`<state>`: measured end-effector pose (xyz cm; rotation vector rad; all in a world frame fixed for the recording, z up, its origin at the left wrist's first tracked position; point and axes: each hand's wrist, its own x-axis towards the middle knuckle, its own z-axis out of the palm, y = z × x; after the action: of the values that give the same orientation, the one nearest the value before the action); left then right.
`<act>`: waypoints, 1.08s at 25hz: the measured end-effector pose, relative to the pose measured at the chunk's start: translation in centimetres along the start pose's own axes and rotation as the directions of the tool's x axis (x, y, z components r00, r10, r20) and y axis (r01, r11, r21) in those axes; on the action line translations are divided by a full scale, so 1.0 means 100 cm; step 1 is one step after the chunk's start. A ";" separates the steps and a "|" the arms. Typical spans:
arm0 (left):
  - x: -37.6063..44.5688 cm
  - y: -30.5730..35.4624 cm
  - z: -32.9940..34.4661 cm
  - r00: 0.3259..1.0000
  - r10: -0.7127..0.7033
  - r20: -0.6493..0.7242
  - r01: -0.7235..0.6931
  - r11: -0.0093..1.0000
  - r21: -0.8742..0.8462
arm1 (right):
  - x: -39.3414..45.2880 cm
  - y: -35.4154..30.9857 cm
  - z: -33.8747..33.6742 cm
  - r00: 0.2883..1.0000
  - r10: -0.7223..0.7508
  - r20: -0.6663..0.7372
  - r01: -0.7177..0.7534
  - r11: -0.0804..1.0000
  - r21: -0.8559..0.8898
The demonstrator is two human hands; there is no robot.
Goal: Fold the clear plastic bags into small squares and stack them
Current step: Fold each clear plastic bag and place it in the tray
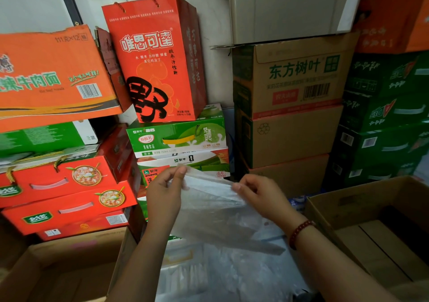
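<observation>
head view: left grip (163, 191) and right grip (260, 193) each pinch one clear plastic bag (216, 211).

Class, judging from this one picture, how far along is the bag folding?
Done: no stack of folded squares is visible. In hand: the left hand and right hand pinch one clear plastic bag along its top edge, still large. Left: folding it small and stacking.

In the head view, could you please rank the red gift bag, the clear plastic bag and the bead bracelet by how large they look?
1. Red gift bag
2. Clear plastic bag, similar in size and nearer the camera, so unsure
3. Bead bracelet
</observation>
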<state>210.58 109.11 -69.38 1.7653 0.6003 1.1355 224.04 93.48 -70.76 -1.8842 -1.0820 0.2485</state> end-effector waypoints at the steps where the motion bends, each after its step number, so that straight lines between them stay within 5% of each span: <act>1: -0.001 0.001 -0.001 1.000 0.001 -0.008 -0.001 1.000 0.006 | 0.001 0.002 -0.003 0.999 0.003 -0.042 -0.003 1.000 0.000; 7: -0.002 0.006 -0.004 0.997 0.049 -0.057 -0.048 0.998 0.030 | 0.004 0.009 -0.012 0.985 0.092 -0.149 -0.124 0.967 -0.222; 11: -0.006 0.010 -0.001 0.993 0.088 0.074 -0.093 0.993 0.066 | 0.001 0.003 -0.012 0.996 0.085 0.022 -0.087 0.984 0.154; 15: -0.008 0.009 0.003 0.979 0.086 0.183 -0.101 0.992 0.071 | 0.001 -0.001 -0.004 0.956 0.065 0.286 -0.155 0.940 0.305; 18: -0.006 0.010 0.001 0.965 0.058 0.256 -0.083 0.992 0.090 | 0.000 0.000 -0.002 0.955 0.060 0.289 -0.161 0.928 0.337; 21: 0.003 0.006 -0.017 0.902 -0.155 0.403 0.123 0.987 0.104 | -0.001 0.001 -0.010 0.981 0.075 0.180 -0.148 0.887 0.437; 24: 0.013 -0.015 -0.041 0.697 -0.359 0.620 0.394 0.915 0.086 | -0.001 0.002 -0.023 0.980 0.148 0.131 -0.197 0.788 0.583; 27: 0.013 -0.021 -0.037 0.684 -0.394 0.614 0.576 0.808 -0.124 | -0.001 0.005 -0.027 0.970 0.202 0.139 -0.244 0.734 0.634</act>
<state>208.04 112.71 -70.14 1.4287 0.4549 0.2678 225.82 91.67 -69.69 -1.3627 -0.6699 0.7305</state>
